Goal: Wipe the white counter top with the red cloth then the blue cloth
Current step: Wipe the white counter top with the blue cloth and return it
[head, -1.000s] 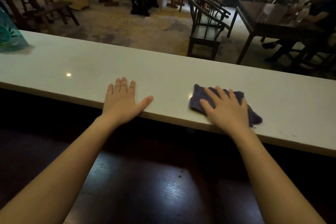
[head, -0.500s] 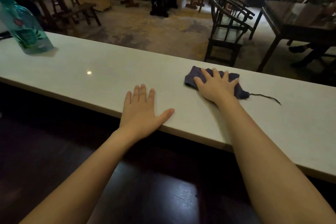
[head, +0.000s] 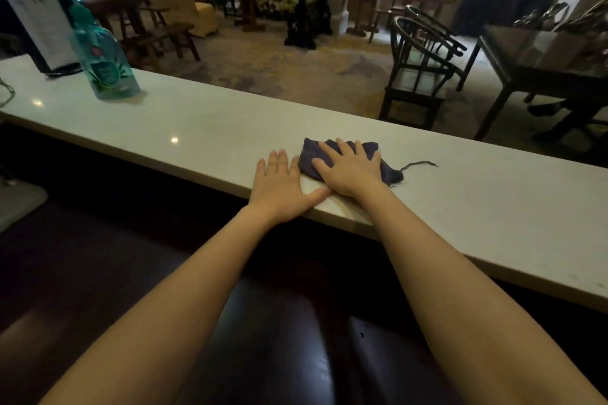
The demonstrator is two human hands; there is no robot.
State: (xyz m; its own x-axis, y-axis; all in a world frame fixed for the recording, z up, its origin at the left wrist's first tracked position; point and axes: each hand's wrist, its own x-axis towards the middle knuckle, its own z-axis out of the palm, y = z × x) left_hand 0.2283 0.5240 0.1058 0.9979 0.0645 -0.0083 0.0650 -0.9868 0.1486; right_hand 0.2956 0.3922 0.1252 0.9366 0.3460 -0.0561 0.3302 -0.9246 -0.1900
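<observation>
A long white counter top [head: 460, 207] runs across in front of you, from far left to near right. A teal bottle [head: 103, 59] stands well off to your left. The blue cloth [head: 311, 158], crumpled, lies near the counter's front edge, its long axis along the counter. Your right hand [head: 348, 168] lies flat on top of it, fingers spread, pressing rather than gripping. Your left hand [head: 279, 186] rests flat on bare counter just beside the cloth's left end, fingers together, its thumb touching your right hand. Unwiped counter stretches leftward. No red cloth is visible.
</observation>
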